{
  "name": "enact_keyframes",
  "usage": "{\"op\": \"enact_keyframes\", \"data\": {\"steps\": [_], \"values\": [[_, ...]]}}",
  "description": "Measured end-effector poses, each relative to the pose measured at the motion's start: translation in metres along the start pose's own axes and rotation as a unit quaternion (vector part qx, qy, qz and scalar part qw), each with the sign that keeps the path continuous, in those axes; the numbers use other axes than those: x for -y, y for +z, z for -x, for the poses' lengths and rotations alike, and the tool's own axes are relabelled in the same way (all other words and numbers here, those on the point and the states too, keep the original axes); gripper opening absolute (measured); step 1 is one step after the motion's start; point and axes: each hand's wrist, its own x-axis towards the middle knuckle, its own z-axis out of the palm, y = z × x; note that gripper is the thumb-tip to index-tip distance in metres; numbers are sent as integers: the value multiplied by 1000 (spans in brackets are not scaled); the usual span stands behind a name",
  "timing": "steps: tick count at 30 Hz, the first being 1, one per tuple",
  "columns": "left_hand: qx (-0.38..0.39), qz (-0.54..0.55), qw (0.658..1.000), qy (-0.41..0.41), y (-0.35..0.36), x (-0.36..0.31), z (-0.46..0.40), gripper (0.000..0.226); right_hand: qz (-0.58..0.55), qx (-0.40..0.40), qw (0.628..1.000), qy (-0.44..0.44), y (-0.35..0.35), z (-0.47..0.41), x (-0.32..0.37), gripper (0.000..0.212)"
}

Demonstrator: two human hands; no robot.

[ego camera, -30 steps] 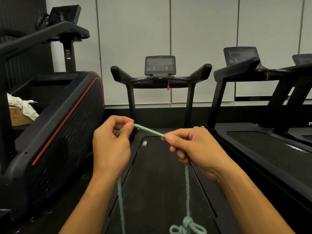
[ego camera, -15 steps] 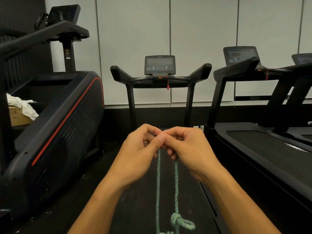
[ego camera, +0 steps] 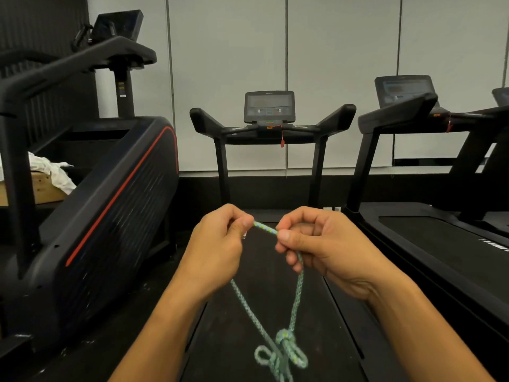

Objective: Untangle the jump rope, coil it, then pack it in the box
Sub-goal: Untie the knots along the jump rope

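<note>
1. Left hand (ego camera: 217,249): fingers curled, thumb and forefinger pinching the jump rope (ego camera: 296,299) at one end of a short taut span. Grip clamped on the rope.
2. Right hand (ego camera: 325,249): fingers curled, thumb and forefinger pinching the other end of that span; the rope also passes down through the lower fingers. Grip clamped on the rope.
3. The two hands are near each other but apart, held above the near end of the centre treadmill (ego camera: 271,128), with the short span bridging them.
4. From each hand a strand hangs down; the two strands converge below at a knot (ego camera: 285,336), from which small loops (ego camera: 275,354) stick out to either side. The knot hangs over the treadmill's belt (ego camera: 264,277).
5. Rope: braided cord, pale green with flecks of blue and yellow, round in section, limp where it hangs.
6. Belt: matte black, finely textured. Treadmill frame: black, with a console screen between two thick handrails and a red tag hanging beneath.
7. Left of the treadmill: a black machine (ego camera: 110,205) with a ribbed side panel and a red trim line. Beyond it, a white cloth (ego camera: 52,169) lies on a brown cardboard box (ego camera: 41,188).
8. Right of the treadmill: a second treadmill (ego camera: 429,216), also black.
</note>
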Motion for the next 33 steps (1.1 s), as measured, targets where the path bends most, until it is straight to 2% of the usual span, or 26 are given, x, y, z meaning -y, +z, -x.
{"op": "enact_keyframes", "data": {"steps": [4,7,12,16,18,22,25,29,33], "values": [[-115,40,992,-40,-11,12,-9,25,-49,12,999,2,-5,1,1,9],[-153,44,986,-56,-18,15,-10,25,-62,27,998,2,-7,3,3,10],[-66,74,994,-36,-10,3,-5,19,-113,-2,993,-33,-1,0,3,14],[102,189,976,-18,-1,-10,7,31,-122,-40,990,-56,8,-1,2,18],[165,187,968,1,1,-13,10,29,-113,-77,987,-83,12,-3,0,12],[149,88,984,50,-8,-9,5,26,23,-132,982,-135,8,-4,-2,15],[132,45,988,65,-15,-7,4,28,-10,-95,990,-104,3,-2,2,15],[114,60,991,44,-10,-8,6,23,-19,-86,992,-86,4,-1,2,10],[107,145,984,3,1,-15,8,14,-25,-103,990,-92,8,-2,-1,6]]}}
